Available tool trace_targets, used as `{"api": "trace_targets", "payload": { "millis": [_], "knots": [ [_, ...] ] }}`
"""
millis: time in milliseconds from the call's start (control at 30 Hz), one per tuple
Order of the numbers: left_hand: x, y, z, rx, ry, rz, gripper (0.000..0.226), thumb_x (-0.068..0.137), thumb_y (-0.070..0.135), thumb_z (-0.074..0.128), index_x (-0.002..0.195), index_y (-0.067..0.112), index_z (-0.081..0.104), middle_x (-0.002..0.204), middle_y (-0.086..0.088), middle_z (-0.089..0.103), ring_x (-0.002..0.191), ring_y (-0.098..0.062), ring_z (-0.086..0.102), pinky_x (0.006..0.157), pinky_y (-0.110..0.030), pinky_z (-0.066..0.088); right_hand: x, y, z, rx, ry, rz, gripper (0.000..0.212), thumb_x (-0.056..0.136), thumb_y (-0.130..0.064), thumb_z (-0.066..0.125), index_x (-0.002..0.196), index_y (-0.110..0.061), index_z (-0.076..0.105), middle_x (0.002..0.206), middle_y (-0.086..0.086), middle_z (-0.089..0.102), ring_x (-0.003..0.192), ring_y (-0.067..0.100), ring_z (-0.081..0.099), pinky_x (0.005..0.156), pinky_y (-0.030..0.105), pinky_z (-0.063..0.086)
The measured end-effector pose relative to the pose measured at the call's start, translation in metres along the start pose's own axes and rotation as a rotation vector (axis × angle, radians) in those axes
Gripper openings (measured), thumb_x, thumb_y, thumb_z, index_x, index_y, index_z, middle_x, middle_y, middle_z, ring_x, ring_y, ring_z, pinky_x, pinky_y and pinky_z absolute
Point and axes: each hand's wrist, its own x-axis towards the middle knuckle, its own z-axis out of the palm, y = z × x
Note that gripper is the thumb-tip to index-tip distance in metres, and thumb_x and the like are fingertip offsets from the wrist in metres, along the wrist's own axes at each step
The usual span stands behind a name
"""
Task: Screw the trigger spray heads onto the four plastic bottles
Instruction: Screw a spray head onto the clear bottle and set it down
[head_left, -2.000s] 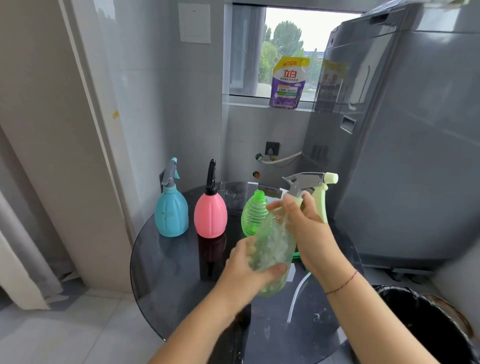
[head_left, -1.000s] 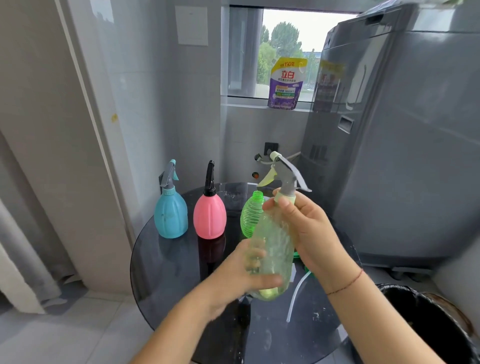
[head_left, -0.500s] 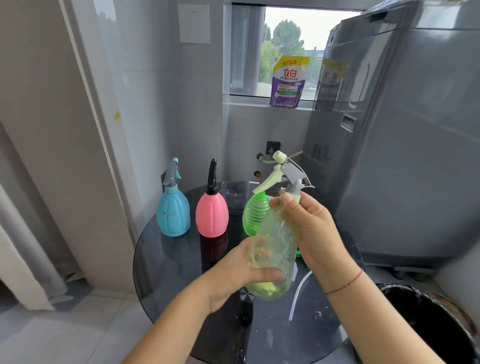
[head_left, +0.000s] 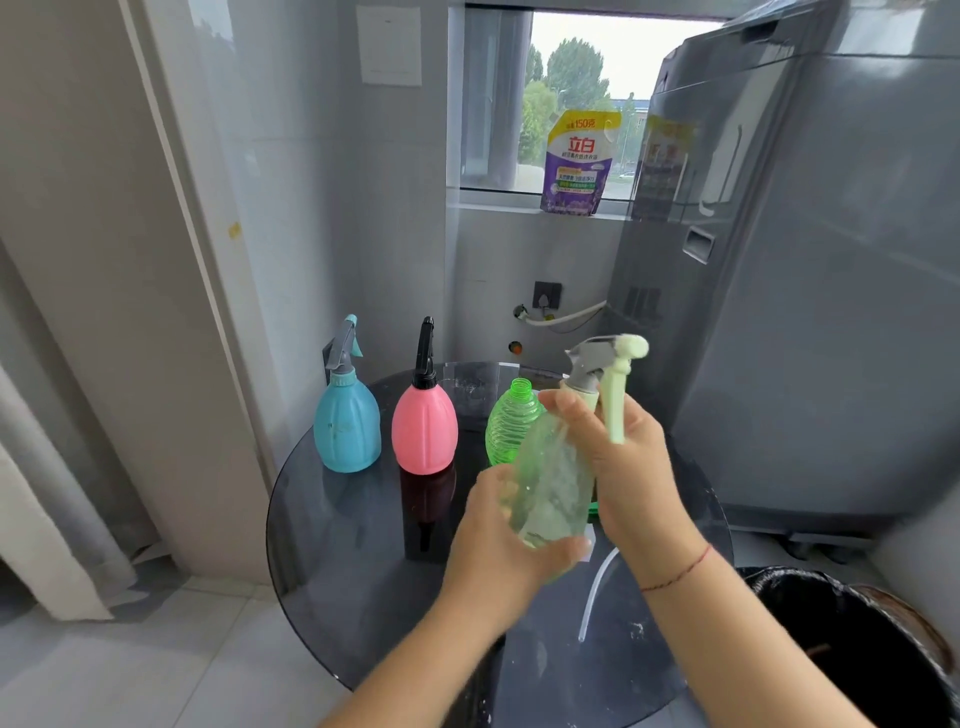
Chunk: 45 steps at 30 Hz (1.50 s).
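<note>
Over the round dark glass table (head_left: 332, 545), near side: free surface on the left half, right rim sits close to the grey washing machine (head_left: 831, 312), black bin (head_left: 857, 639) just off the near-right edge. Far side of table, left to right: blue bottle (head_left: 346, 426) and pink bottle (head_left: 424, 431), both with spray heads on, then green bottle (head_left: 511, 431) with open neck, no head. Loose white tube (head_left: 597, 592) lies on the glass near right. Clear pale-green bottle (head_left: 553, 478) held above the table, tilted, looks empty but blur makes that uncertain. Left hand (head_left: 506, 545) wrapped closed around its lower body. Right hand (head_left: 618, 457) curled closed around the neck, fingers at the collar of the grey and light-green trigger head (head_left: 605, 364), which sits on the neck, nozzle pointing right.
</note>
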Motion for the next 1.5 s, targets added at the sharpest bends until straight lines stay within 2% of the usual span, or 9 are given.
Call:
{"api": "trace_targets", "payload": {
  "millis": [133, 300, 367, 533, 667, 767, 967, 1233, 1500],
  "knots": [
    [-0.012, 0.002, 0.023, 0.103, 0.245, 0.029, 0.079, 0.047, 0.059, 0.078, 0.114, 0.035, 0.043, 0.111, 0.012, 0.053, 0.105, -0.015, 0.058, 0.082, -0.041, 0.055, -0.007, 0.008, 0.016, 0.013, 0.182, 0.019, 0.048, 0.077, -0.029, 0.077, 0.094, 0.012, 0.058, 0.08, 0.036, 0.054, 0.071, 0.023, 0.05, 0.068, 0.041, 0.046],
    [0.004, 0.002, -0.026, -0.307, -0.457, -0.08, 0.087, 0.048, 0.038, 0.087, 0.126, 0.031, 0.049, 0.127, 0.0, 0.057, 0.116, -0.018, 0.06, 0.086, -0.02, 0.055, 0.001, -0.002, -0.008, 0.155, -0.281, 0.125, 0.039, 0.07, -0.038, 0.077, 0.099, -0.013, 0.073, 0.09, 0.011, 0.074, 0.085, 0.014, 0.067, 0.082, 0.034, 0.05],
    [0.003, 0.0, -0.032, -0.304, -0.524, -0.073, 0.083, 0.051, 0.031, 0.089, 0.125, 0.031, 0.052, 0.125, 0.003, 0.061, 0.116, -0.018, 0.062, 0.088, -0.023, 0.055, 0.003, 0.0, -0.01, 0.147, -0.36, 0.134, 0.039, 0.071, -0.044, 0.073, 0.101, -0.019, 0.074, 0.095, 0.004, 0.076, 0.089, 0.013, 0.067, 0.086, 0.037, 0.05],
    [-0.005, -0.005, -0.007, -0.122, -0.18, -0.002, 0.078, 0.045, 0.057, 0.087, 0.11, 0.045, 0.046, 0.115, 0.019, 0.057, 0.104, 0.004, 0.058, 0.07, -0.009, 0.049, -0.003, 0.003, 0.001, -0.006, -0.252, 0.011, 0.031, 0.087, -0.038, 0.063, 0.097, -0.01, 0.073, 0.092, -0.006, 0.073, 0.087, 0.015, 0.064, 0.087, 0.041, 0.051],
    [-0.008, -0.011, 0.009, -0.139, -0.058, 0.031, 0.076, 0.044, 0.054, 0.086, 0.108, 0.039, 0.048, 0.106, 0.008, 0.065, 0.099, -0.009, 0.066, 0.081, -0.04, 0.059, -0.01, 0.012, 0.008, -0.019, -0.148, -0.032, 0.024, 0.089, -0.028, 0.063, 0.095, -0.007, 0.072, 0.083, -0.011, 0.074, 0.077, 0.005, 0.066, 0.073, 0.026, 0.054],
    [-0.011, -0.012, 0.014, -0.033, 0.075, 0.047, 0.07, 0.045, 0.053, 0.084, 0.101, 0.05, 0.044, 0.102, 0.014, 0.065, 0.093, -0.002, 0.066, 0.07, -0.024, 0.058, -0.013, 0.016, 0.008, -0.027, -0.15, -0.048, 0.025, 0.086, -0.031, 0.064, 0.093, -0.008, 0.072, 0.084, -0.01, 0.074, 0.08, 0.0, 0.067, 0.07, 0.02, 0.054],
    [0.003, -0.014, -0.021, -0.175, -0.336, -0.044, 0.089, 0.051, 0.05, 0.087, 0.126, 0.048, 0.039, 0.119, 0.034, 0.056, 0.104, 0.023, 0.054, 0.08, -0.008, 0.047, 0.006, 0.015, -0.009, 0.03, -0.34, 0.016, 0.031, 0.082, -0.039, 0.066, 0.105, -0.019, 0.072, 0.096, -0.001, 0.075, 0.092, 0.011, 0.066, 0.085, 0.033, 0.05],
    [0.034, -0.03, -0.022, -0.008, 0.13, -0.061, 0.072, 0.056, 0.041, 0.091, 0.113, 0.039, 0.045, 0.107, 0.026, 0.057, 0.095, 0.012, 0.053, 0.072, -0.011, 0.039, 0.03, 0.054, -0.019, 0.04, -0.422, 0.238, 0.061, 0.076, -0.054, 0.065, 0.13, -0.026, 0.057, 0.138, -0.005, 0.059, 0.13, 0.012, 0.051, 0.109, 0.032, 0.038],
    [0.063, -0.06, -0.005, 0.208, 0.359, -0.108, 0.083, 0.066, 0.043, 0.085, 0.132, 0.024, 0.038, 0.11, 0.011, 0.044, 0.12, -0.023, 0.045, 0.084, -0.031, 0.039, 0.088, 0.115, -0.014, -0.596, -0.112, 0.21, 0.099, 0.073, -0.034, 0.081, 0.15, -0.015, 0.023, 0.156, 0.009, 0.028, 0.145, 0.025, 0.025, 0.117, 0.047, 0.027]
  ]
}}
